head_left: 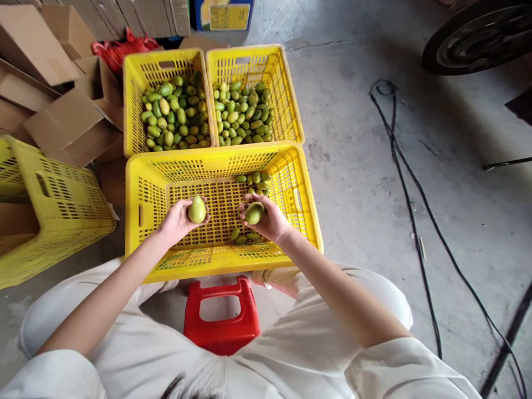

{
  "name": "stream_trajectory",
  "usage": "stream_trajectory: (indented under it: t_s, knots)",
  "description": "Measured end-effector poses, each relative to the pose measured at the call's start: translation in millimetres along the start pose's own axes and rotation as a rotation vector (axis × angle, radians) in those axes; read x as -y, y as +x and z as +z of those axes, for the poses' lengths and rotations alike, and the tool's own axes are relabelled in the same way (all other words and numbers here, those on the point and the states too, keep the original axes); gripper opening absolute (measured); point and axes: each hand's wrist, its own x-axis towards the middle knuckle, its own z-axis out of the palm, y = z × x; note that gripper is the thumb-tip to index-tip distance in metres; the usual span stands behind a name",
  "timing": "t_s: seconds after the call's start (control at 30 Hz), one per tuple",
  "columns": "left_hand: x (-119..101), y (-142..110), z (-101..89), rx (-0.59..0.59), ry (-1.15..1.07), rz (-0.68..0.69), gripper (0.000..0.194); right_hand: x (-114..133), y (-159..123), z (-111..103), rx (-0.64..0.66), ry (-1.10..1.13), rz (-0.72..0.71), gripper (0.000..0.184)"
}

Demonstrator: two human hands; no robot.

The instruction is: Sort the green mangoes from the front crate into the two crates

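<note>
My left hand [179, 220] cups a yellow-green mango [197, 210], its narrower end pointing away from me. A darker green mango [254, 213] rests in my right hand [272, 220], fingers curled beneath it. Both hands are above the near yellow crate [174, 157], apart from each other. Inside that crate, a small group of green mangoes [256, 178] lies in the far right corner, partly hidden by my right hand. Several more mangoes [241, 240] lie on the crate floor, nearer to me.
Behind stand two yellow crates [211, 100] of green mangoes, side by side. Another yellow crate [72, 205] and cardboard boxes [70, 122] are at left. A red stool [222, 332] sits between my legs. Black cable [409, 194] crosses the right floor; a wheel [477, 39] stands beyond.
</note>
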Motion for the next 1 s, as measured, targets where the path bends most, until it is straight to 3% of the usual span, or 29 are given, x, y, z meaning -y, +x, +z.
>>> stream_trajectory:
  t_s: [0.2,0.33,0.47,0.57,0.7,0.9,1.0]
  knots:
    - [2,0,-3.0,0.084,0.033,0.090,0.022,0,0,0,0.035,-0.044,0.022,0.037]
    - [2,-2,-4.1,0.164,0.075,0.110,0.026,-5,0,2,0.060,-0.132,-0.016,0.029]
    - [1,-3,-1.5,0.144,0.118,0.117,0.028,-8,0,3,0.062,-0.172,-0.049,0.025]
    - [-2,-3,0.9,0.106,0.013,0.118,0.034,-7,-1,2,0.041,-0.195,-0.059,0.024]
    - [-6,-2,-0.2,0.074,-0.057,0.105,0.021,-1,-2,2,0.047,-0.139,-0.026,0.023]
    - [-5,-3,-6.7,0.157,-0.009,0.188,0.025,5,-3,8,0.108,0.023,-0.011,0.029]
    - [-4,-2,-4.9,0.146,-0.031,0.147,0.026,4,-4,9,0.084,0.004,-0.074,0.028]
